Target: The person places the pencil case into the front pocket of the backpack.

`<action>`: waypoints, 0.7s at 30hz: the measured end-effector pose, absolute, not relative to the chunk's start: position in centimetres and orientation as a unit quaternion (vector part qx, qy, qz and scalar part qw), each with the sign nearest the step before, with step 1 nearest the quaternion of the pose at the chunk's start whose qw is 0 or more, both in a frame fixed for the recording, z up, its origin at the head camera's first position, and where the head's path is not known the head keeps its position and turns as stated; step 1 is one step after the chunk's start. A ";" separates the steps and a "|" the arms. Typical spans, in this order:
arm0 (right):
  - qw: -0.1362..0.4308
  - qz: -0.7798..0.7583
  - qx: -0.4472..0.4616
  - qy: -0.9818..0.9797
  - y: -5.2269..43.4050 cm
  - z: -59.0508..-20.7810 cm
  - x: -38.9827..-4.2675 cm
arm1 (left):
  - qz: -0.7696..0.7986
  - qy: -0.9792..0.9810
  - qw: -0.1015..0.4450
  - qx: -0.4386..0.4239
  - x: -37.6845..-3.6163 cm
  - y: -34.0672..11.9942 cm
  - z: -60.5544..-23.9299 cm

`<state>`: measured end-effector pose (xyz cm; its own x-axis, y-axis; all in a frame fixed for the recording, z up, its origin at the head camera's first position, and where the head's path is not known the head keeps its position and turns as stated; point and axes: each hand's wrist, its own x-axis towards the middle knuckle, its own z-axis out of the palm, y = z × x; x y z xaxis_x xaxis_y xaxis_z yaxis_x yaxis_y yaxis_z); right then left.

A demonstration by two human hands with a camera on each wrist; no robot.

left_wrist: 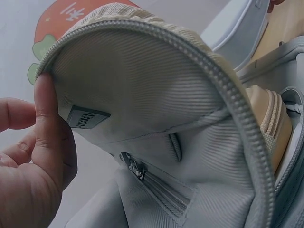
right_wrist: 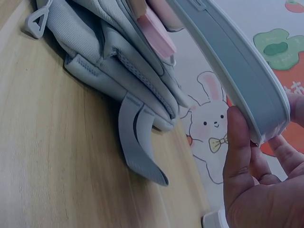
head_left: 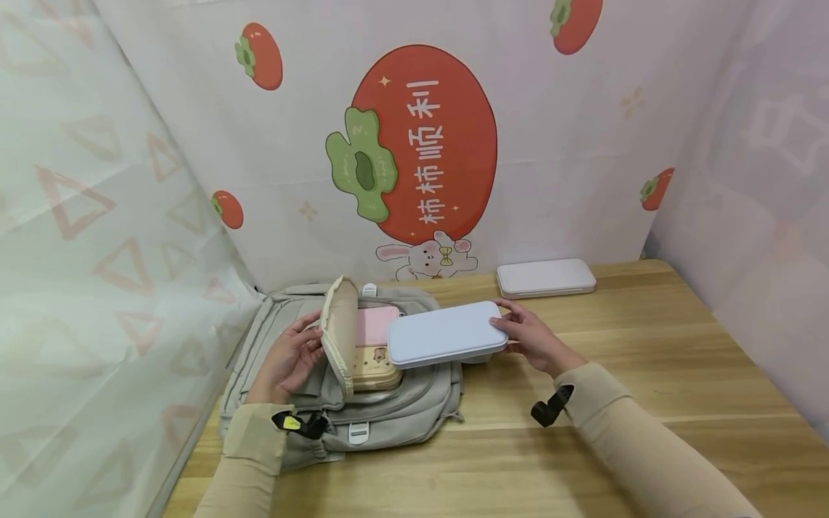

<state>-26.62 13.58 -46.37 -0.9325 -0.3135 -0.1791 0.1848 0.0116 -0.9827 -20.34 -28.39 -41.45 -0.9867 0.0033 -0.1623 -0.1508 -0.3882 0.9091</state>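
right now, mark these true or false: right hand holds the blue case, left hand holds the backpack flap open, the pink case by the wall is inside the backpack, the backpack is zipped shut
1. The right hand holds the blue case: true.
2. The left hand holds the backpack flap open: true.
3. The pink case by the wall is inside the backpack: false, it lies on the table.
4. The backpack is zipped shut: false, it is open.

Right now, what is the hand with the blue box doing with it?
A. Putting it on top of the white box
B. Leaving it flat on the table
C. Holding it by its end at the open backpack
C: the right hand grips the end of the blue box, whose other end is over the open backpack.
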 end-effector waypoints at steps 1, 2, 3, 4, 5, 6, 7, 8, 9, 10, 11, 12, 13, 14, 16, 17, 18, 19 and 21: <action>0.178 -0.701 -0.048 0.689 13.4 -46.4 -26.6 | 0.832 0.549 0.048 -0.066 -20.3 -28.4 -41.4; 0.178 -0.701 -0.048 0.689 13.3 -46.3 -26.7 | 0.832 0.548 0.049 -0.067 -20.4 -28.4 -41.4; 0.179 -0.700 -0.049 0.689 13.1 -46.3 -26.7 | 0.833 0.547 0.050 -0.066 -20.4 -28.4 -41.4; 0.180 -0.699 -0.050 0.690 12.9 -46.3 -26.7 | 0.834 0.545 0.050 -0.066 -20.4 -28.4 -41.4; 0.181 -0.699 -0.051 0.690 12.8 -46.3 -26.7 | 0.835 0.544 0.051 -0.067 -20.4 -28.4 -41.4; 0.183 -0.699 -0.051 0.690 12.6 -46.3 -26.7 | 0.836 0.543 0.051 -0.067 -20.4 -28.3 -41.4; 0.184 -0.698 -0.051 0.690 12.4 -46.3 -26.7 | 0.835 0.543 0.051 -0.067 -20.3 -28.3 -41.4; 0.186 -0.698 -0.050 0.690 12.3 -46.3 -26.7 | 0.835 0.543 0.051 -0.068 -20.3 -28.4 -41.4; 0.187 -0.698 -0.050 0.690 12.1 -46.3 -26.7 | 0.835 0.544 0.051 -0.068 -20.3 -28.4 -41.4; 0.188 -0.698 -0.050 0.689 12.0 -46.3 -26.6 | 0.833 0.546 0.051 -0.070 -20.3 -28.4 -41.4; 0.190 -0.698 -0.049 0.689 11.9 -46.3 -26.6 | 0.832 0.548 0.051 -0.070 -20.3 -28.4 -41.4; 0.191 -0.698 -0.048 0.688 11.8 -46.3 -26.6 | 0.830 0.550 0.051 -0.071 -20.3 -28.4 -41.4; 0.191 -0.698 -0.047 0.688 11.6 -46.3 -26.6 | 0.830 0.551 0.051 -0.072 -20.3 -28.4 -41.4; 0.192 -0.698 -0.046 0.688 11.5 -46.2 -26.6 | 0.829 0.552 0.051 -0.073 -20.3 -28.4 -41.4; 0.193 -0.698 -0.043 0.688 11.3 -46.2 -26.5 | 0.826 0.556 0.050 -0.074 -20.3 -28.4 -41.3; 0.194 -0.698 -0.042 0.688 11.2 -46.2 -26.5 | 0.826 0.557 0.050 -0.073 -20.3 -28.4 -41.3; 0.195 -0.698 -0.040 0.688 11.1 -46.1 -26.5 | 0.826 0.557 0.050 -0.073 -20.3 -28.5 -41.3; 0.196 -0.697 -0.038 0.688 11.0 -46.1 -26.5 | 0.825 0.558 0.049 -0.072 -20.3 -28.5 -41.3; 0.198 -0.697 -0.036 0.689 10.9 -46.1 -26.4 | 0.826 0.558 0.050 -0.069 -20.2 -28.5 -41.4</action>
